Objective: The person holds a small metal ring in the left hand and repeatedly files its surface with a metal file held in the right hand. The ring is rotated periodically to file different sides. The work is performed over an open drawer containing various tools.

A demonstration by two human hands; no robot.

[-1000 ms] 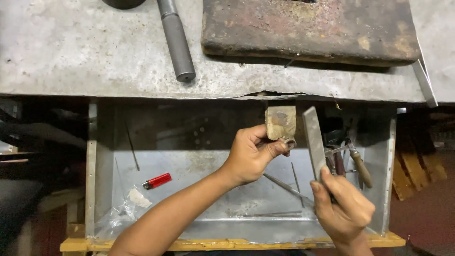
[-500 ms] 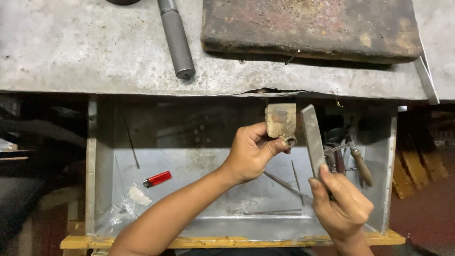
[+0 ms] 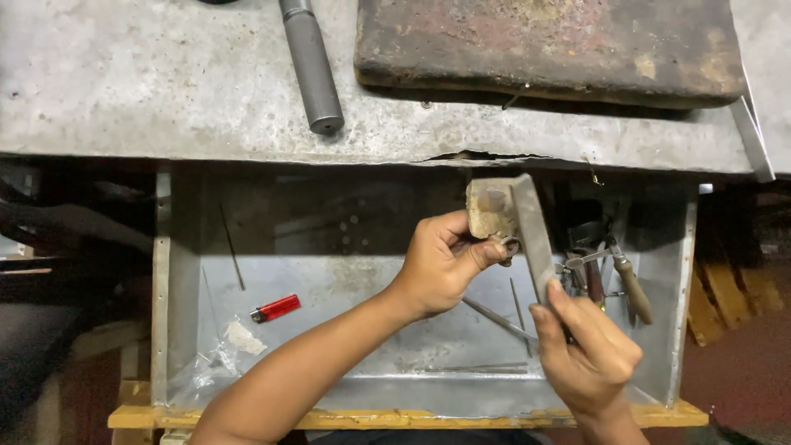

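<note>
My left hand (image 3: 443,264) grips a small tan block (image 3: 489,208) with a small metal ring piece pinched against it at my thumb. My right hand (image 3: 587,353) holds a flat grey metal file (image 3: 533,234) by its lower end, the blade laid against the right side of the block. Both hands hover over an open metal drawer (image 3: 165,330) below the workbench edge.
The drawer holds a red lighter (image 3: 276,308), a clear plastic bag (image 3: 222,354), thin metal rods (image 3: 498,320) and several wooden-handled tools (image 3: 630,284) at right. On the grey benchtop lie a steel cylinder (image 3: 313,70) and a worn brown slab (image 3: 548,45).
The file has shifted left and lies closer against the block. The left hand holds nearly still.
</note>
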